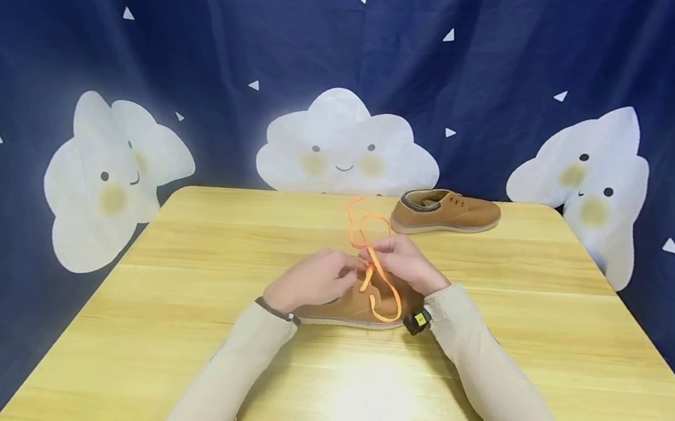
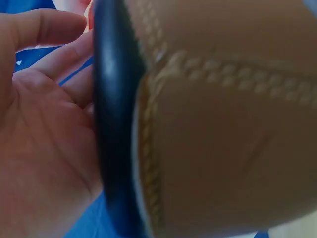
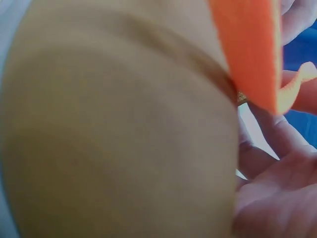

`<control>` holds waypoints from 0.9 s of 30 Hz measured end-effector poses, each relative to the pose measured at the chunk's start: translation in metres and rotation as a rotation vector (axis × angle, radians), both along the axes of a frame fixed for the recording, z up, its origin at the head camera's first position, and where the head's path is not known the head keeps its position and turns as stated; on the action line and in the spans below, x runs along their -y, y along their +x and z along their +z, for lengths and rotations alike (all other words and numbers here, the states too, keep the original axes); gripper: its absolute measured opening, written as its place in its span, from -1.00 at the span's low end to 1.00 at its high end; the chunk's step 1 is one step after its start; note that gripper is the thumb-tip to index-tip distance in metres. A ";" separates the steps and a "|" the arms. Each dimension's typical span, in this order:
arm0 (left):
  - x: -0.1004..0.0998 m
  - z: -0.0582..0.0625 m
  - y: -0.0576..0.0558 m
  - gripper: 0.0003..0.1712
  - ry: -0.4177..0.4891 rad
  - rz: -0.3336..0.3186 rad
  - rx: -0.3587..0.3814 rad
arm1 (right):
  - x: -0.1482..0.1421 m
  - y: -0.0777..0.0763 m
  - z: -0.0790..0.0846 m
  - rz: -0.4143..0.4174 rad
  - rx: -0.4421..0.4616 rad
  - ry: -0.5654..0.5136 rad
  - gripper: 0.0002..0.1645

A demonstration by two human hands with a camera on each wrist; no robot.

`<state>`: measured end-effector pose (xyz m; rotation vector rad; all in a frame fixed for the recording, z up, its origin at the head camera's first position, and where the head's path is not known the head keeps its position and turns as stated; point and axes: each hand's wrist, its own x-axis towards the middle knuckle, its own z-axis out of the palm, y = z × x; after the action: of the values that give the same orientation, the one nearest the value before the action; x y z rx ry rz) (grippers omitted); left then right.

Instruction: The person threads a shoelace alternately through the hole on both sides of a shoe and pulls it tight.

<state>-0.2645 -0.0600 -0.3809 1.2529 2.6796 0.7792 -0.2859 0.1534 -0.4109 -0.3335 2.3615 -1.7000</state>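
Observation:
A brown shoe (image 1: 341, 309) lies on the table between the two hands, its side stitching and dark padded collar (image 2: 116, 99) large in the left wrist view. An orange shoelace (image 1: 397, 297) is threaded at its eyelets, with one loop hanging over the near side and a loose length trailing beyond the hands. At the eyelets, the left hand (image 1: 320, 278) pinches the lace; its palm (image 2: 44, 148) faces the collar. The right hand (image 1: 408, 259) holds the lace between thumb and fingers, close to the left fingertips. Exactly where the fingertips grip is partly hidden.
A second brown shoe (image 1: 471, 215), with no lace visible in its eyelets, stands near the table's back edge, right of the hands. The wooden table (image 1: 152, 323) has rounded corners. Behind it hangs a dark blue curtain (image 1: 300, 36) printed with clouds and triangles.

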 end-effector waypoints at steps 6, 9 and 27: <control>-0.003 -0.003 0.000 -0.73 0.028 0.021 0.019 | -0.006 -0.003 -0.002 0.084 0.008 0.014 -0.61; -0.004 -0.003 0.001 -0.73 0.040 0.034 0.032 | -0.017 -0.004 0.000 0.139 -0.023 0.099 -0.63; -0.008 0.012 0.016 -0.55 0.020 0.081 -0.038 | -0.053 0.015 0.016 0.509 0.001 0.598 0.23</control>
<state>-0.2490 -0.0516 -0.3685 1.1814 2.7753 0.8020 -0.2712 0.2062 -0.3952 -0.7315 2.3684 -0.7349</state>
